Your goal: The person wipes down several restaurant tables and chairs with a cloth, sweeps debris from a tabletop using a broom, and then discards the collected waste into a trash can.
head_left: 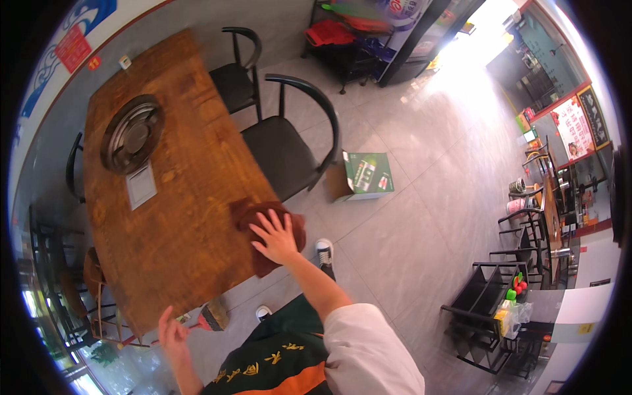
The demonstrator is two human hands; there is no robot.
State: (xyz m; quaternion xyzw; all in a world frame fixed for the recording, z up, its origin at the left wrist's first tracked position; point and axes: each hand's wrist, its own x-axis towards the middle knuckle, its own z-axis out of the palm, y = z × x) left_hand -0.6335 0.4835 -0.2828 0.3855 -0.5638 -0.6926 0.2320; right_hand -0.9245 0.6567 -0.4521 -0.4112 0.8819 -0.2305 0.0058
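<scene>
My right hand (273, 238) lies flat with spread fingers on a dark brown cloth (264, 264) at the right edge of a wooden table (178, 243). Part of the cloth hangs over that edge. My left hand (174, 337) is at the table's near corner, its fingers loosely apart and nothing seen in them. A round metal grill (133, 133) is set into the tabletop, with a square grey panel (141, 186) beside it.
Black chairs (283, 148) stand along the table's right side. On the tiled floor is a green carton (368, 174). A broom head (214, 315) shows below the near table edge. At right stands a black shelf cart (484, 296); a rack (342, 46) is at the back.
</scene>
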